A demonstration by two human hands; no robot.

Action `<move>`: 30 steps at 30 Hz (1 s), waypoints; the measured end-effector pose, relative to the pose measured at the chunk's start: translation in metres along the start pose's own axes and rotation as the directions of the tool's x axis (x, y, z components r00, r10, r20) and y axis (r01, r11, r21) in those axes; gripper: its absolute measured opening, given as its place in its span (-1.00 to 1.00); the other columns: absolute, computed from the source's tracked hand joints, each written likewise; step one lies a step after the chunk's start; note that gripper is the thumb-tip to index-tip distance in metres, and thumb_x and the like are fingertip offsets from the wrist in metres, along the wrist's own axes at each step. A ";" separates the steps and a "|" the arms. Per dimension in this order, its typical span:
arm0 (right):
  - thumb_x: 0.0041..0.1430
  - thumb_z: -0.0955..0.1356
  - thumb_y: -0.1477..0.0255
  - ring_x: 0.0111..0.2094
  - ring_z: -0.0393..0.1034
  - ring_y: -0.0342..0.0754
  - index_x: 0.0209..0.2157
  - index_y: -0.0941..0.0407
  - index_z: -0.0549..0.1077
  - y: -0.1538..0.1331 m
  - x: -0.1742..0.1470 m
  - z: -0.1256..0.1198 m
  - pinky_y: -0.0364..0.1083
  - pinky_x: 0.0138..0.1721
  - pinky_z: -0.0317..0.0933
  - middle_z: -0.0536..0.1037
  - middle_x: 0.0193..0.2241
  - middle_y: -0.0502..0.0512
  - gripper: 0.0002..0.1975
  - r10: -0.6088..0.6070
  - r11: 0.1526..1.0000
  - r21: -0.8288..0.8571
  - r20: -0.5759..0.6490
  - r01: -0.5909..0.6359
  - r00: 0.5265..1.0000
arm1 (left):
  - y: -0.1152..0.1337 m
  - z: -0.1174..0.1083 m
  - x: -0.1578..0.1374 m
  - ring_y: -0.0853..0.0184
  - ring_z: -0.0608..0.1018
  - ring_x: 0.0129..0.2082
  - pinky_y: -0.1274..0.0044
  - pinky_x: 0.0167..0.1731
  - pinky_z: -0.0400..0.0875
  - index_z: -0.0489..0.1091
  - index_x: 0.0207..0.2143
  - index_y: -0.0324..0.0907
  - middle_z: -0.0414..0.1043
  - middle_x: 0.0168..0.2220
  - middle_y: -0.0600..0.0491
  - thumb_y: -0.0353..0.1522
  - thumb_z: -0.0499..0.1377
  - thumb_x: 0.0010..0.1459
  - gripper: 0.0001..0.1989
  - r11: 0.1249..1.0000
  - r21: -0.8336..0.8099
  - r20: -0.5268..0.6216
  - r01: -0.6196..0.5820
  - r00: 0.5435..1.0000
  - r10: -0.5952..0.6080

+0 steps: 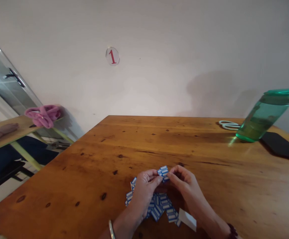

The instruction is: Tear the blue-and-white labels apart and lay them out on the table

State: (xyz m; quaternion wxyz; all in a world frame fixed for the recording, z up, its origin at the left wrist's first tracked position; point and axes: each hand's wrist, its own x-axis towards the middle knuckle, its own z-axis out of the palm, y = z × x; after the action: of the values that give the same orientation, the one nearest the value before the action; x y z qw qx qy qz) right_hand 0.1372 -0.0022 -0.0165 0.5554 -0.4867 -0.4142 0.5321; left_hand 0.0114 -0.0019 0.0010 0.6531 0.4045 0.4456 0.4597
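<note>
Between my two hands is a small blue-and-white card (162, 171), raised a little above the wooden table (124, 146). My left hand (145, 187) pinches its left side between thumb and fingers. The thumb and forefinger of my right hand (184, 181) close on its right edge. Below my hands lies a loose pile of similar blue-and-white cards (158, 207), partly covered by my left hand and wrist. A plain white slip of paper (188, 219) sits at the pile's right edge, beside my right forearm.
A green water bottle (266, 114) stands at the back right, by a white looped cable (228, 125) and a dark flat device (282, 146). To the left, another person's arm (1, 131) rests on a separate table near a pink cloth (44, 115).
</note>
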 end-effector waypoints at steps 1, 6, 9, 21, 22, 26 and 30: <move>-0.17 0.42 0.25 -0.61 0.15 -0.19 -0.62 0.14 0.31 0.000 0.000 0.000 -0.20 -0.61 0.04 0.30 -0.67 -0.10 -0.72 -0.002 1.000 -0.002 0.000 0.002 1.000 | 0.000 0.000 0.000 0.34 0.49 -0.53 0.56 -0.49 0.40 0.48 -0.48 -0.27 0.50 -0.52 0.01 -0.35 0.28 -0.17 -0.83 1.000 -0.003 0.000 -0.001 1.000 0.001; -0.16 0.41 0.25 -0.63 0.10 -0.21 -0.63 0.13 0.30 -0.002 0.000 0.000 -0.21 -0.64 0.00 0.28 -0.69 -0.11 -0.72 0.000 0.999 -0.053 0.010 0.000 1.000 | 0.000 -0.001 0.001 0.34 0.49 -0.53 0.55 -0.49 0.40 0.49 -0.46 -0.26 0.51 -0.50 0.01 -0.36 0.26 -0.14 -0.85 1.000 0.004 -0.005 -0.011 1.000 0.011; -0.16 0.40 0.28 -0.63 0.08 -0.21 -0.64 0.14 0.29 -0.004 0.000 0.000 -0.22 -0.65 -0.02 0.26 -0.70 -0.11 -0.73 -0.024 0.995 -0.098 0.009 0.024 1.000 | 0.000 -0.002 0.002 0.32 0.50 -0.52 0.54 -0.47 0.40 0.50 -0.43 -0.26 0.52 -0.49 0.00 -0.36 0.25 -0.13 -0.83 1.000 0.019 -0.005 -0.020 1.000 0.020; -0.11 0.37 0.26 -0.63 0.13 -0.20 -0.62 0.13 0.28 0.001 0.000 -0.001 -0.21 -0.63 0.04 0.28 -0.69 -0.09 -0.73 -0.022 0.992 -0.125 0.043 0.027 0.999 | -0.005 -0.003 0.003 0.37 0.48 -0.53 0.54 -0.44 0.38 0.50 -0.44 -0.25 0.48 -0.55 0.07 -0.33 0.24 -0.11 -0.83 0.998 0.066 0.024 -0.014 1.000 0.013; -0.11 0.37 0.26 -0.63 0.13 -0.20 -0.62 0.13 0.28 0.001 0.000 -0.001 -0.21 -0.63 0.04 0.28 -0.69 -0.09 -0.73 -0.025 0.991 -0.127 0.043 0.030 0.999 | -0.004 -0.003 0.003 0.37 0.48 -0.53 0.54 -0.43 0.38 0.50 -0.45 -0.25 0.48 -0.55 0.07 -0.33 0.24 -0.11 -0.83 0.997 0.071 0.025 -0.015 1.000 0.014; -0.10 0.37 0.26 -0.62 0.14 -0.19 -0.61 0.13 0.28 0.003 0.001 -0.002 -0.21 -0.63 0.04 0.30 -0.68 -0.08 -0.74 -0.024 0.989 -0.147 0.048 0.031 0.999 | -0.004 -0.003 0.003 0.36 0.48 -0.53 0.53 -0.43 0.38 0.49 -0.44 -0.27 0.48 -0.54 0.05 -0.33 0.23 -0.10 -0.82 0.995 0.098 0.028 -0.017 1.000 0.014; -0.09 0.36 0.26 -0.63 0.15 -0.19 -0.60 0.13 0.27 0.001 0.000 0.000 -0.21 -0.63 0.05 0.30 -0.68 -0.08 -0.75 -0.027 0.988 -0.148 0.050 0.034 0.998 | -0.005 -0.003 0.004 0.37 0.47 -0.53 0.55 -0.44 0.37 0.46 -0.49 -0.27 0.47 -0.56 0.06 -0.35 0.22 -0.10 -0.86 0.996 0.089 0.039 -0.031 0.999 0.027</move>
State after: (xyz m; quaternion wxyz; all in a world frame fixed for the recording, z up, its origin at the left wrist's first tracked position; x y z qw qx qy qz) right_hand 0.1376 -0.0022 -0.0172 0.5154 -0.5075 -0.4734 0.5028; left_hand 0.0101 0.0009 -0.0050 0.6358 0.4486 0.4474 0.4409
